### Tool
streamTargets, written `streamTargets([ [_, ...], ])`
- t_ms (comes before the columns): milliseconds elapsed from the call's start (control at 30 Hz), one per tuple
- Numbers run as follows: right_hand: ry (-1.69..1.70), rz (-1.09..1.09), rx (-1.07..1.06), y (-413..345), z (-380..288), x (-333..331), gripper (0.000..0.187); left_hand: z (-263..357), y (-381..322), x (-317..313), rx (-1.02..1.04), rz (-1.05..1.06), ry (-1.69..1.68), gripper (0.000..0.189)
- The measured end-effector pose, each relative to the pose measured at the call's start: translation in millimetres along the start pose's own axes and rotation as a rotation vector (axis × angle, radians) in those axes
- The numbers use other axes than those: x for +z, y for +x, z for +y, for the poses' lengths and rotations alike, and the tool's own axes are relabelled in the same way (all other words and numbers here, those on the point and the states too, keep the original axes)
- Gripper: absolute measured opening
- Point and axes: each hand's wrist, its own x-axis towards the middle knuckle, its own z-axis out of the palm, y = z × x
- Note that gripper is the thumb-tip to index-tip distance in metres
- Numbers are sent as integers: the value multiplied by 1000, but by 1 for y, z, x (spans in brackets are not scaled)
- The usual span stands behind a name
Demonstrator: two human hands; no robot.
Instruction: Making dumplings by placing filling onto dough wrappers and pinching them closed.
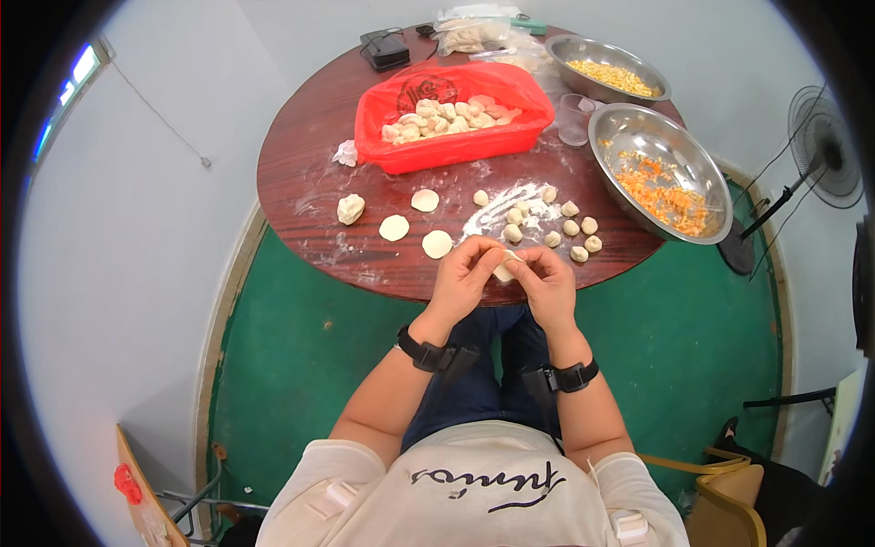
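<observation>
Between the fingertips of my left hand (472,270) and my right hand (547,277) is a piece of pale dough (504,272), partly covered by the thumbs. Both hands pinch it just above the table's near edge. Left of my left hand lie three flat round dough wrappers (437,244), and beyond them a larger lump of dough (351,209). Several small dough balls (571,228) sit beyond and to the right of my right hand, some on a patch of white flour (487,217). Whether filling is inside the held dough is hidden.
A red plastic-lined basket (451,156) of dumplings stands mid-table. To its right are a steel bowl (660,123) with orange filling, a clear cup (573,123) and a steel bowl (581,51) of yellow pieces. A standing fan (824,147) is at right; chairs (728,506) stand behind me.
</observation>
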Motion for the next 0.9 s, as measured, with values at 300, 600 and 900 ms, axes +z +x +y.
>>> streamTargets([
  [300, 175, 50, -4, 2, -5, 7, 8, -8, 0, -5, -11, 10, 61, 11],
  [600, 121, 46, -24, 3, -6, 6, 9, -1, 0, 1, -28, 50, -47, 12],
  [900, 81, 41, -15, 2, -4, 3, 8, -3, 0, -2, -61, -19, -49, 12],
])
